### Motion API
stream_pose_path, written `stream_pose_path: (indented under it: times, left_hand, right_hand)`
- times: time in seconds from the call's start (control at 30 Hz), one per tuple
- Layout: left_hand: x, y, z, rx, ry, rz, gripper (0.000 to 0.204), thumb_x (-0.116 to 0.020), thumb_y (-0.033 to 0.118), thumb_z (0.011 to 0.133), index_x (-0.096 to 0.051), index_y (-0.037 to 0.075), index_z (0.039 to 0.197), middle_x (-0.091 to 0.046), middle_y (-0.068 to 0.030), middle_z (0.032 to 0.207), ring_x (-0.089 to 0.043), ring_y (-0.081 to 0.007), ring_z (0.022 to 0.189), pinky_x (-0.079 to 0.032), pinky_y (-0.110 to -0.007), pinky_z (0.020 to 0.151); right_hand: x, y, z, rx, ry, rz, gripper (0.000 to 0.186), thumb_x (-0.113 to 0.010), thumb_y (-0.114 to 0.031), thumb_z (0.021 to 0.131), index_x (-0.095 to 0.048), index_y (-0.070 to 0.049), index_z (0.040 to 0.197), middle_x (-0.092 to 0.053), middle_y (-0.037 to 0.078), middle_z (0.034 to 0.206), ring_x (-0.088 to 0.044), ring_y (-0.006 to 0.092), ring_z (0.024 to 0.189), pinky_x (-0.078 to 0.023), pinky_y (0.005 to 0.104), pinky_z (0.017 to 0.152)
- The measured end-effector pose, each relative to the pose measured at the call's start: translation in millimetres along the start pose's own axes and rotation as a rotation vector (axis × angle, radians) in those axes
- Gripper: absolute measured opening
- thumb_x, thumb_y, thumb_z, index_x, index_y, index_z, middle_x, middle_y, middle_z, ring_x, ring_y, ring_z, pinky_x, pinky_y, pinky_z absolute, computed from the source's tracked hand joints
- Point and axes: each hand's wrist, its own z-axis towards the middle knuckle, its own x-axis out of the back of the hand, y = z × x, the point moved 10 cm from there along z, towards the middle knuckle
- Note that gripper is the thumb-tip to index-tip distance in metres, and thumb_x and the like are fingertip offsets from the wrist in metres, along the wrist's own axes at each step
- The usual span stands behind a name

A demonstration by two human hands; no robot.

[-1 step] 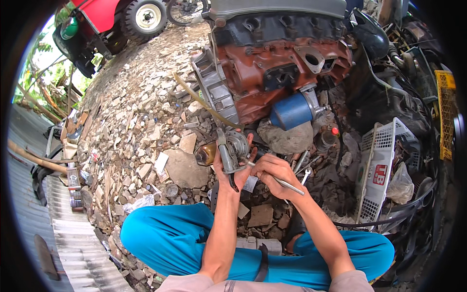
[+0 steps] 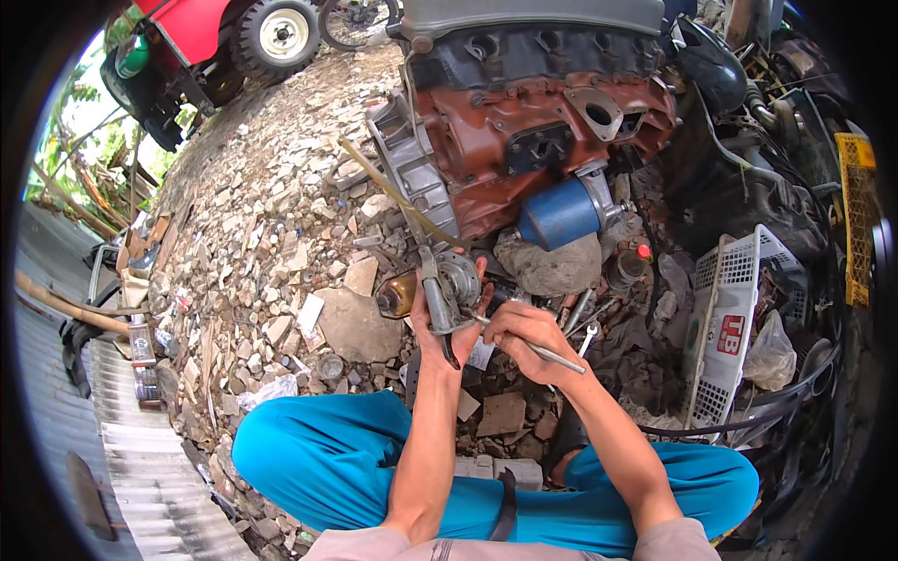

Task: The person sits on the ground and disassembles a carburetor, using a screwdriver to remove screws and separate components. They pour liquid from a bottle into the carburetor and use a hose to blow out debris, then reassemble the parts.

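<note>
My left hand [image 2: 435, 332] is wrapped round a grey metal engine part [image 2: 453, 285], a round body with a long arm and a dark curved lever at its lower end. A yellowish hose [image 2: 398, 199] rises from behind this part toward the engine. My right hand [image 2: 526, 341] grips a silver metal rod-shaped tool [image 2: 559, 359]; its far end reaches the part's right side. Exactly what the tip touches is too small to tell. Beside my left hand sits an amber container [image 2: 397, 294], partly hidden.
Ahead stands a large red-brown engine [image 2: 468, 140] with a blue cylindrical filter [image 2: 561, 217]. A stone [image 2: 547, 264], a red-capped jar [image 2: 627, 268] and a combination spanner [image 2: 588, 338] lie to the right, near a white crate [image 2: 700, 379]. Rubble covers the ground; corrugated sheeting [image 2: 140, 449] borders the left.
</note>
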Motion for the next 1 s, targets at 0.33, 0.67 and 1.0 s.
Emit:
stream_pose_path:
  times: [0.33, 0.67, 1.0]
  left_hand:
    - [-15, -31, -6, 0.104, -0.234, -0.182, 0.057, -0.04, 0.045, 0.1, -0.046, 0.007, 0.142, -0.054, -0.0127, 0.137, -0.04, -0.0392, 0.139, -0.032, -0.058, 0.109]
    - [15, -45, -1, 0.203, 0.006, -0.384, 0.062, -0.042, 0.047, 0.097, -0.041, 0.012, 0.148, -0.049, -0.0109, 0.146, -0.033, -0.0394, 0.144, -0.026, -0.062, 0.113]
    - [18, -45, 5, 0.249, -0.124, -0.395, 0.061, -0.044, 0.05, 0.096, -0.046, 0.014, 0.145, -0.048, -0.0123, 0.146, -0.034, -0.0353, 0.144, -0.029, -0.058, 0.113]
  right_hand:
    - [-1, -24, 5, 0.084, -0.071, -0.164, 0.009, -0.055, 0.002, 0.071, -0.058, 0.0, 0.08, -0.058, 0.013, 0.076, -0.056, 0.0333, 0.07, -0.047, 0.0399, 0.064]
    - [-9, -21, 0, 0.11, -0.081, -0.234, 0.019, -0.062, 0.005, 0.067, -0.057, 0.0, 0.085, -0.058, 0.013, 0.081, -0.059, 0.0333, 0.077, -0.05, 0.0411, 0.067]
    - [-10, -23, 2, 0.077, -0.071, -0.298, 0.021, -0.063, 0.007, 0.067, -0.056, 0.0, 0.085, -0.057, 0.013, 0.084, -0.059, 0.0346, 0.08, -0.05, 0.0424, 0.069]
